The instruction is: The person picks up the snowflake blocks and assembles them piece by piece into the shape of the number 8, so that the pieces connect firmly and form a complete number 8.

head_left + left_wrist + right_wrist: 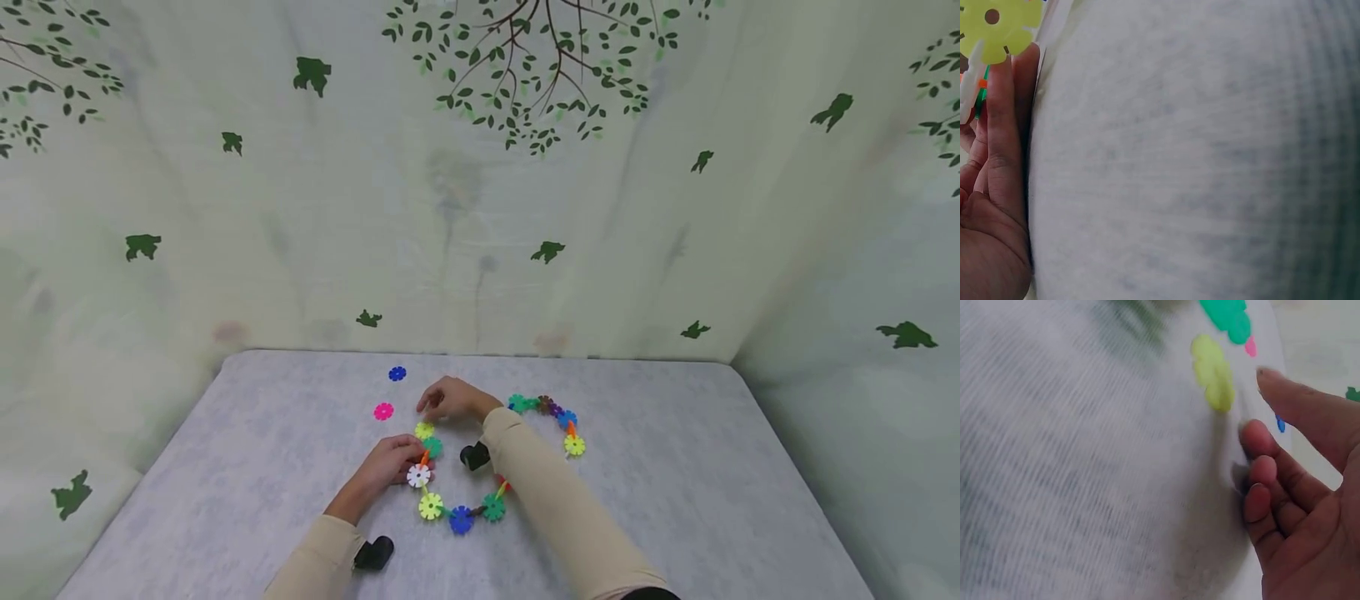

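A chain of colourful notched plastic discs curves across the table, with a blue disc (461, 520) at its near bend. My left hand (392, 462) pinches its left side around an orange disc (425, 457), between a white disc (418, 476) and a green disc (432, 447). In the left wrist view a yellow disc (1016, 28) stands by the fingertips, and the other pieces partly hide the grip. My right hand (456, 400) hovers just above the chain's yellow end disc (424, 431). Thumb and fingers are apart and hold nothing in the right wrist view. My right forearm hides part of the chain.
A loose pink disc (383, 411) and a loose blue disc (397, 373) lie beyond the hands to the left. More linked discs run to a yellow disc (574, 446) right of my forearm. A leaf-printed cloth wall (480, 292) rises behind the table (675, 500).
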